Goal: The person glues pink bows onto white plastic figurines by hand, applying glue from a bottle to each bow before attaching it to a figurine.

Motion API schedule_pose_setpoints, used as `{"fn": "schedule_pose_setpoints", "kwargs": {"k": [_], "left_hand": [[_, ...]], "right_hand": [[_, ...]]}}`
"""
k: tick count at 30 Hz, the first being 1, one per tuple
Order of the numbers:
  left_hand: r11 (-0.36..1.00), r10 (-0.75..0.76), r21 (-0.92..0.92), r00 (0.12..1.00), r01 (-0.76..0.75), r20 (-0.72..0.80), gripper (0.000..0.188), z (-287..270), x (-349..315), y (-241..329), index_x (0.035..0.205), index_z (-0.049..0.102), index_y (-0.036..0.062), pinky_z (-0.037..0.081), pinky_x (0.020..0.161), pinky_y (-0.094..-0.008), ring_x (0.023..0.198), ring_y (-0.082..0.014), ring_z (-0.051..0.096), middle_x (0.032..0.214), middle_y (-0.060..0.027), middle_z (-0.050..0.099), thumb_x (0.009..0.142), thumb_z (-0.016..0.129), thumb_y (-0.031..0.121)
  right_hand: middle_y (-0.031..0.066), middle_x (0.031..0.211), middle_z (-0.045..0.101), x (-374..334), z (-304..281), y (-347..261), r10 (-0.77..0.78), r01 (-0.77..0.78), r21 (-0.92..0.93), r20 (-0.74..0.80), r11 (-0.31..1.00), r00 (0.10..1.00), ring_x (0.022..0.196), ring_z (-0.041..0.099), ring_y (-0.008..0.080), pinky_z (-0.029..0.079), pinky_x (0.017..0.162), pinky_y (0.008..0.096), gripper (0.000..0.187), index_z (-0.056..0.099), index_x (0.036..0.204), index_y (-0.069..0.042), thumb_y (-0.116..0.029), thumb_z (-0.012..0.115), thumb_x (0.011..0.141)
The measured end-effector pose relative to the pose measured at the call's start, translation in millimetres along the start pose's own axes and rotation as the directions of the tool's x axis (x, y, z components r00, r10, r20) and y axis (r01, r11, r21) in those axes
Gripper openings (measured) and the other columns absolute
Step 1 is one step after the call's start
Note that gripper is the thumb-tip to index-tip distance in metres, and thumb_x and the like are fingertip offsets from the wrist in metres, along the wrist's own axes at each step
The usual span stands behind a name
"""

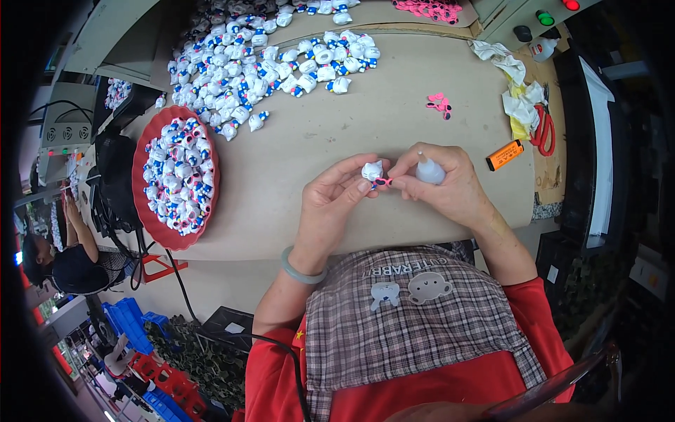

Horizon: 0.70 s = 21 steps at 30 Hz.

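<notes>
Your left hand [330, 197] pinches a small white figurine [372, 170] above the table [316, 133], and your right hand [443, 183] grips a glue bottle [429, 170], pressing a pink piece [383, 181] against it.

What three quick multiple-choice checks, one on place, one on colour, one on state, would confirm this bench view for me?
1. Where is the red tray?
A. left of the hands
B. right of the hands
C. on the person's lap

2. What colour is the marker on the table?
A. green
B. orange
C. black

3. What is the left hand doing?
A. resting flat and empty
B. pinching a small white figure
C. reaching into the tray

Answers: 1 A, the tray sits at the table's left edge; 2 B, its body is orange; 3 B, the fingertips close on the figure while the right hand holds a small bottle.
</notes>
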<state>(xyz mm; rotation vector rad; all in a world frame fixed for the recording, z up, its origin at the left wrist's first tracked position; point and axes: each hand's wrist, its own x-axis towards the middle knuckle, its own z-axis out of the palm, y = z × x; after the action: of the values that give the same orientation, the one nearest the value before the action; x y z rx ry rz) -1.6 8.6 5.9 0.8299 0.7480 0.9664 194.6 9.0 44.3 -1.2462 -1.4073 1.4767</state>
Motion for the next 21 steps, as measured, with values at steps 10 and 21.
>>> {"fn": "schedule_pose_setpoints", "kwargs": {"k": [10,21], "left_hand": [[0.997,0.012,0.078,1.000,-0.014,0.026,0.035,2.8,-1.5,-3.0,0.122,0.055,-0.0066,0.051,0.081,-0.0271,0.092,-0.0147,0.063,0.108,-0.0124,0.065,0.090,0.060,0.006],[0.903,0.146,0.394,0.985,-0.173,0.096,0.032,4.4,-2.3,-2.5,0.121,0.054,-0.0064,0.049,0.089,-0.0281,0.103,-0.0167,0.060,0.115,-0.0137,0.061,0.089,0.058,-0.002]], "right_hand": [[0.0022,0.077,0.066,-0.8,-0.4,3.5,0.009,-0.011,-0.124,-0.018,0.992,1.000,0.068,0.061,0.0096,0.049,0.064,0.0250,0.009,0.063,0.084,-0.003,-0.008,0.070,0.079],[0.0037,0.072,0.064,-1.9,9.5,8.4,-0.029,-0.020,-0.310,-0.151,0.950,0.988,0.069,0.060,0.0095,0.048,0.064,0.0252,0.009,0.063,0.081,-0.003,-0.004,0.070,0.076]]}}
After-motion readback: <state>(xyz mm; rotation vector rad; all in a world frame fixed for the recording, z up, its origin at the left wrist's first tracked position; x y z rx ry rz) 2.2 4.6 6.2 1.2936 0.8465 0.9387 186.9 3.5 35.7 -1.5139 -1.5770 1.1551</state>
